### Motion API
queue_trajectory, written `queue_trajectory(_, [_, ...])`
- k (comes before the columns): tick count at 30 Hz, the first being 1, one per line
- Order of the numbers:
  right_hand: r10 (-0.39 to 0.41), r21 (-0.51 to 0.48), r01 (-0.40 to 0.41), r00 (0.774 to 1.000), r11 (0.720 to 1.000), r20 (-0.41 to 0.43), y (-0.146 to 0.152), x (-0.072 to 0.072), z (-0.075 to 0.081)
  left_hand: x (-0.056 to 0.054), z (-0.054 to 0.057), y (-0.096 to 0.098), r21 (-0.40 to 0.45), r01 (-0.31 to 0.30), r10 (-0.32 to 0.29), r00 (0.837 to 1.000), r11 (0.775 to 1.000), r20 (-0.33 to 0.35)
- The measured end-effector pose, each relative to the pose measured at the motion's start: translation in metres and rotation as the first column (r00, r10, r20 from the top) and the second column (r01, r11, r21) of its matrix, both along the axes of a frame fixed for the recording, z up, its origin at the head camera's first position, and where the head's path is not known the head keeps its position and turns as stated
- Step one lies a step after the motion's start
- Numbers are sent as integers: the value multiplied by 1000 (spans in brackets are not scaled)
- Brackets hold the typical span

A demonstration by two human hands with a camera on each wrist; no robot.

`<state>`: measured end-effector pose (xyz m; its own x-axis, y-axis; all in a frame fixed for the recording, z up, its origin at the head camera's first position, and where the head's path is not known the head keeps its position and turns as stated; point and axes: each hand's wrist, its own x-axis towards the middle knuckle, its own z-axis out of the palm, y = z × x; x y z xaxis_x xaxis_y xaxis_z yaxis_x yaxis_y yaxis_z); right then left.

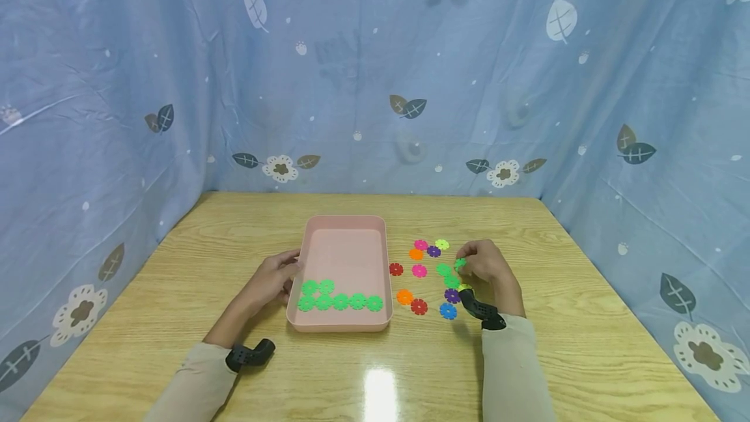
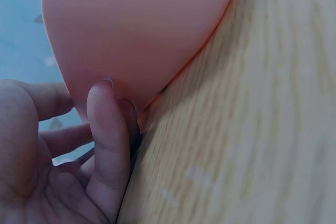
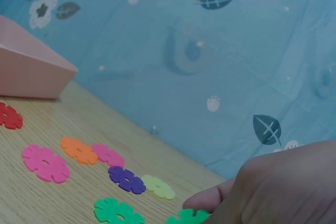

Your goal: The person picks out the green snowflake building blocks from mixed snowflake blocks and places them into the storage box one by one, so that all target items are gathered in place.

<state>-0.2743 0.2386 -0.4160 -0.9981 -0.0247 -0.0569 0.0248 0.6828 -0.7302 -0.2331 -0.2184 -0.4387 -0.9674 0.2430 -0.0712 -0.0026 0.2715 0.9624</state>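
A pink tray (image 1: 346, 246) holds several green snowflake discs (image 1: 340, 301) lined up along its near end. My left hand (image 1: 275, 279) is at the tray's left side, its loosely bent fingers (image 2: 107, 129) resting against the outer wall in the left wrist view. To the right of the tray, my right hand (image 1: 483, 262) pinches a green notched disc (image 1: 460, 264) between thumb and fingers. Beside that hand lie other green discs (image 1: 451, 281), and a yellow disc (image 1: 464, 287) is partly covered by the black wrist camera.
Between tray and right hand, loose discs are scattered on the wooden table (image 1: 328, 370): red (image 1: 396, 269), pink (image 1: 419, 271), orange (image 1: 405, 297), purple (image 1: 433, 251), blue (image 1: 448, 310) and yellow-green (image 1: 442, 244). A blue patterned curtain (image 1: 351, 70) hangs behind and along both sides.
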Motion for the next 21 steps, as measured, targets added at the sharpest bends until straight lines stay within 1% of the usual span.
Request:
queue_trajectory(6, [-14,-39,13,999,999,-38,-1,-1,0,0,0,-1,4,9,-9,1000,1000,3])
queue_trajectory(10, [-45,-70,41,998,997,-46,-3,-2,3,-1,0,-1,0,9,-9,1000,1000,-3])
queue_trajectory(14, [-71,-73,65,994,995,-84,-8,-5,8,-1,0,-1,-5,9,-9,1000,1000,-8])
queue_trajectory(17, [-57,-86,47,992,995,-109,-14,-5,13,-1,0,-1,-6,8,-8,1000,1000,-11])
queue_trajectory(21, [-25,-140,8,992,990,-122,-26,-4,19,-1,-1,0,-3,2,-2,1000,1000,-14])
